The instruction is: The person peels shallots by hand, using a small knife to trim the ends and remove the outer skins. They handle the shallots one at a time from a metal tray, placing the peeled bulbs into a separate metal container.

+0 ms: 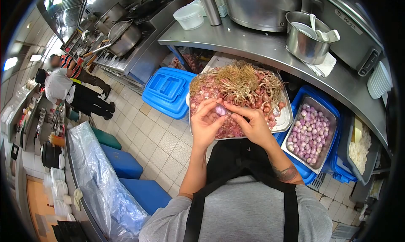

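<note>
kitchen floor [158, 142] pt. hidden, l. fingers [208, 105] & r. fingers [237, 109] grip half-covered shallot [220, 110].

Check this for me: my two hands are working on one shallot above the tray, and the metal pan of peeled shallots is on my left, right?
Not quite. The metal pan of peeled shallots is on your right, as the head view shows. Your left hand and right hand are indeed at one shallot above the tray.
</note>
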